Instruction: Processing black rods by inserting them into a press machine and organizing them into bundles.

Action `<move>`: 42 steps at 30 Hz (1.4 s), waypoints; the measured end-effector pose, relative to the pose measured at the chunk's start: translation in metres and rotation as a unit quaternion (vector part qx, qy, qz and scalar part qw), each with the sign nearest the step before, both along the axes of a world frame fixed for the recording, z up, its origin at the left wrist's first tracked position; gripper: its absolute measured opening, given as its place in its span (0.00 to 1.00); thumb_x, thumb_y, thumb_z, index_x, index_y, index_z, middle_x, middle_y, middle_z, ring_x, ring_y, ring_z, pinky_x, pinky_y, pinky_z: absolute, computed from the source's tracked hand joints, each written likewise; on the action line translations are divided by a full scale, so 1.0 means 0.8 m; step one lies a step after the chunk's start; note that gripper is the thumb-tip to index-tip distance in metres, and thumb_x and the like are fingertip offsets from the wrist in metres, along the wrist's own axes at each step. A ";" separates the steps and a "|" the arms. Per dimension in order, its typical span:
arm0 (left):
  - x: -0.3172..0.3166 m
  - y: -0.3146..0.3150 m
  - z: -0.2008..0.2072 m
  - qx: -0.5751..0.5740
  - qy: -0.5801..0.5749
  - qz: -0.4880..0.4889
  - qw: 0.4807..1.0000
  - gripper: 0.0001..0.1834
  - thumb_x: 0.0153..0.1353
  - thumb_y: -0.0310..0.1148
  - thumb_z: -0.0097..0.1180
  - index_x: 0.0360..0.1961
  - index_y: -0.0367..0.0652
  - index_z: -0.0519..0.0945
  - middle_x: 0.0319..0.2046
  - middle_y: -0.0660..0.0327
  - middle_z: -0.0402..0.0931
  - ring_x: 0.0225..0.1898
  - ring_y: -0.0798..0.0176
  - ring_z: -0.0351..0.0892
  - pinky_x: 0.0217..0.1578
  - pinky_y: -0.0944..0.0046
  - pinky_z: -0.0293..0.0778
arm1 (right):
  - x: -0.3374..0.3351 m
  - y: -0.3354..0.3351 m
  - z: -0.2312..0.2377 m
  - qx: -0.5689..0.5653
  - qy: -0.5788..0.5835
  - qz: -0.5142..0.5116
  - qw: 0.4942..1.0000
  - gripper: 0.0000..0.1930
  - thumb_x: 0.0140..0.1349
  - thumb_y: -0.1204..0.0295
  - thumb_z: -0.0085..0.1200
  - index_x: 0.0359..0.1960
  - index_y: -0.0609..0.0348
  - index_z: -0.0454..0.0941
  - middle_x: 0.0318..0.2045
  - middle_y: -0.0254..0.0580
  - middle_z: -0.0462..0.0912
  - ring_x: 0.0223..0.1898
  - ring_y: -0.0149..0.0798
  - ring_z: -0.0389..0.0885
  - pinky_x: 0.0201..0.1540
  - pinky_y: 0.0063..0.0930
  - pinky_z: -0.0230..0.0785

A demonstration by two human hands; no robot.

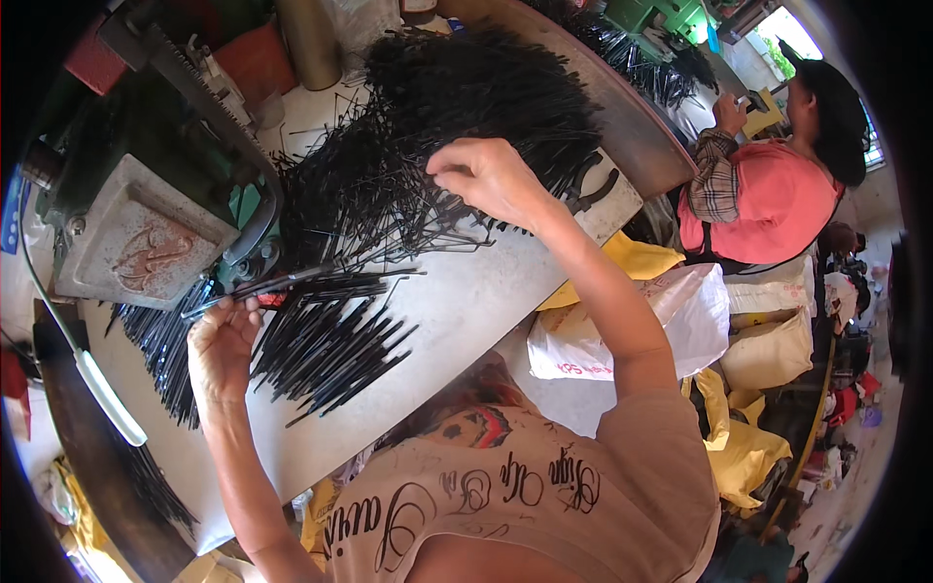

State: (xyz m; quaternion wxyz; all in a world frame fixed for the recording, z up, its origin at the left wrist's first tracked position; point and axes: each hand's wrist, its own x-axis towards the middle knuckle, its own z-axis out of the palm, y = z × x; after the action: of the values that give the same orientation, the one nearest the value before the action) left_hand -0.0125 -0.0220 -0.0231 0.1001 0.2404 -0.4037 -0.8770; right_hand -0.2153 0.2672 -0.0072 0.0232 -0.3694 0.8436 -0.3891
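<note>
My left hand [220,355] is at the foot of a green and grey bench machine [146,243], palm up, its curled fingertips against a thin dark rod [292,279] lying across the machine's front. A small red part [272,299] shows beside those fingers. Over a large heap of thin black rods [476,87], my right hand [491,180] is raised with thumb and forefinger brought together; anything between them is too fine to make out. Loose bent rods [389,199] tangle below it. A neater layer of black rods [335,350] lies to the right of my left hand.
Dark-handled pliers [595,191] rest at the right of the pale worktable [466,301]. White and yellow sacks [632,321] stand beyond its right edge. A person in a red top [777,199] works at another green machine [661,19]. A white tube [109,394] hangs at left.
</note>
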 end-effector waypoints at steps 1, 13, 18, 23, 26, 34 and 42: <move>0.001 -0.002 -0.003 -0.005 0.027 -0.013 1.000 0.09 0.52 0.28 0.54 0.33 0.34 0.74 0.31 0.54 0.76 0.32 0.60 0.76 0.31 0.67 0.71 | 0.002 0.004 -0.005 0.070 0.092 0.018 0.993 0.10 0.48 0.76 0.53 0.34 0.64 0.76 0.29 0.44 0.77 0.31 0.38 0.78 0.30 0.27 0.71; 0.011 -0.009 -0.011 0.038 -0.007 -0.081 0.996 0.10 0.54 0.34 0.53 0.36 0.42 0.74 0.33 0.62 0.75 0.30 0.71 0.71 0.26 0.74 0.64 | 0.018 -0.006 -0.018 0.158 0.303 0.055 0.938 0.07 0.46 0.75 0.47 0.27 0.63 0.69 0.26 0.44 0.69 0.28 0.42 0.75 0.24 0.32 0.71; 0.002 0.005 -0.011 0.017 -0.033 -0.009 0.999 0.05 0.53 0.30 0.54 0.32 0.43 0.74 0.29 0.63 0.76 0.27 0.70 0.72 0.27 0.72 0.66 | 0.038 -0.027 0.004 0.018 0.430 0.068 0.900 0.07 0.41 0.72 0.51 0.18 0.61 0.68 0.19 0.38 0.67 0.22 0.35 0.73 0.16 0.28 0.68; 0.008 0.000 -0.004 0.032 -0.004 -0.105 0.994 0.06 0.51 0.28 0.56 0.30 0.41 0.73 0.27 0.61 0.75 0.20 0.71 0.71 0.16 0.78 0.64 | 0.061 -0.059 0.018 -0.018 0.441 0.073 0.895 0.07 0.42 0.70 0.52 0.19 0.60 0.70 0.16 0.38 0.71 0.21 0.38 0.75 0.16 0.29 0.67; 0.015 0.014 0.005 -0.103 -0.066 -0.031 0.992 0.06 0.51 0.31 0.57 0.28 0.43 0.73 0.21 0.63 0.73 0.12 0.78 0.62 0.09 0.83 0.52 | 0.072 -0.082 0.015 0.029 0.176 0.104 0.978 0.07 0.49 0.68 0.53 0.24 0.58 0.74 0.15 0.44 0.75 0.22 0.47 0.77 0.20 0.39 0.66; 0.023 0.035 0.005 -0.154 -0.053 -0.064 0.985 0.03 0.57 0.31 0.51 0.29 0.45 0.71 0.20 0.66 0.69 0.11 0.80 0.55 0.09 0.81 0.50 | 0.106 -0.158 -0.016 -0.086 -0.077 0.125 0.985 0.06 0.44 0.72 0.51 0.24 0.59 0.78 0.19 0.50 0.77 0.26 0.52 0.78 0.30 0.42 0.69; 0.031 0.039 0.018 -0.220 -0.123 0.018 0.968 0.06 0.52 0.27 0.54 0.32 0.42 0.73 0.18 0.66 0.69 0.13 0.78 0.61 0.11 0.80 0.52 | 0.107 -0.187 -0.034 -0.149 -0.078 0.174 0.970 0.08 0.45 0.68 0.52 0.19 0.60 0.77 0.18 0.50 0.76 0.23 0.49 0.77 0.27 0.38 0.67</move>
State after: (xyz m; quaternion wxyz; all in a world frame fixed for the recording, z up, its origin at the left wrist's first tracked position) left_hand 0.0126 0.0089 -0.0086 0.1162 0.3258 -0.5915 -0.7283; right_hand -0.1299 0.1174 -0.0346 0.1008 -0.4779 0.6946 -0.5281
